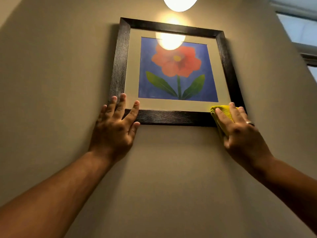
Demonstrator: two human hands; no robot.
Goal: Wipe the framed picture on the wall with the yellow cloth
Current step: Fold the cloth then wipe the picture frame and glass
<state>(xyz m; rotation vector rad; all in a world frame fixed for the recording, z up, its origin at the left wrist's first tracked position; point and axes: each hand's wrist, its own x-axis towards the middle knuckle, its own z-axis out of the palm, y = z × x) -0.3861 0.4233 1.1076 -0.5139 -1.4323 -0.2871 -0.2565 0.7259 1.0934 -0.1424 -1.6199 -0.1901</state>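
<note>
**At the lower right corner: cloth on frame, most wiping apparently left**

High on a beige wall (51, 83), under a lit ceiling lamp (180, 3), hangs the framed picture (177, 115): dark wood frame, pale mat, red flower on blue.

The person's right hand (240, 131) presses the yellow cloth (223, 109) flat onto the bottom right corner, fingers stretched and slightly apart over the folded cloth, thumb underneath, ring on one finger. Cloth covers frame corner and a bit of mat.

Left hand (115, 127) is bare and open, fingers spread, resting on the bottom left corner, probably steadying the frame.

Progress, as a guess: wiping seems under way at the lower edge. Glass, top rail and side rails show no cloth contact now; can't tell whether any are already clean. Lamp glare on glass hides dust or streaks.
</note>
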